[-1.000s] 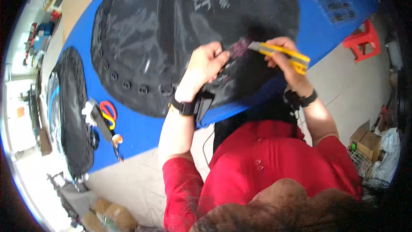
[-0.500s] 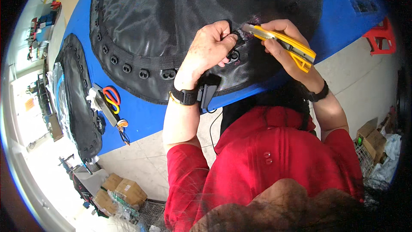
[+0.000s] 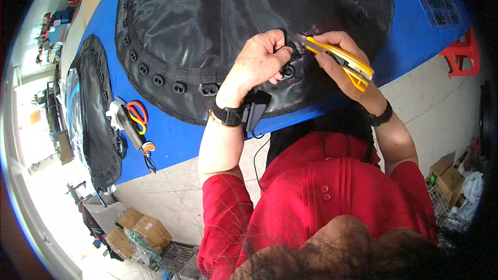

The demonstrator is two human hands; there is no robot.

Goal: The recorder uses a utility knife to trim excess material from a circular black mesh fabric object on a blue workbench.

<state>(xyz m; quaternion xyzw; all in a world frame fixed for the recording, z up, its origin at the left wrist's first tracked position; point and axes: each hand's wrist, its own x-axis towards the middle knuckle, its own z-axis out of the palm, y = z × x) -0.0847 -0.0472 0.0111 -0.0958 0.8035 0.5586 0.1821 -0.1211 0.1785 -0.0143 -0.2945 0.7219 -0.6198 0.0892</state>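
A large round black mesh mat (image 3: 176,36) with black plastic loops along its rim lies on the blue table. My right hand (image 3: 343,57) grips a yellow utility knife (image 3: 348,63), its blade pointing left toward a frayed, purplish patch (image 3: 302,46) on the mat. My left hand (image 3: 262,58) is closed in a pinch on the black edging of the mat, just left of the blade. One black plastic loop (image 3: 286,71) shows right below those fingers. What exactly the fingertips hold is partly hidden.
Scissors with red and yellow handles (image 3: 138,116) lie at the table's left, beside a second black mesh piece (image 3: 96,124). A red plastic stool (image 3: 461,57) stands at the right. Cardboard boxes (image 3: 150,231) sit on the floor at lower left.
The knife has shifted slightly left and down with my right hand, its blade still near the frayed patch. My left hand keeps its pinch. The whole view has shifted a little.
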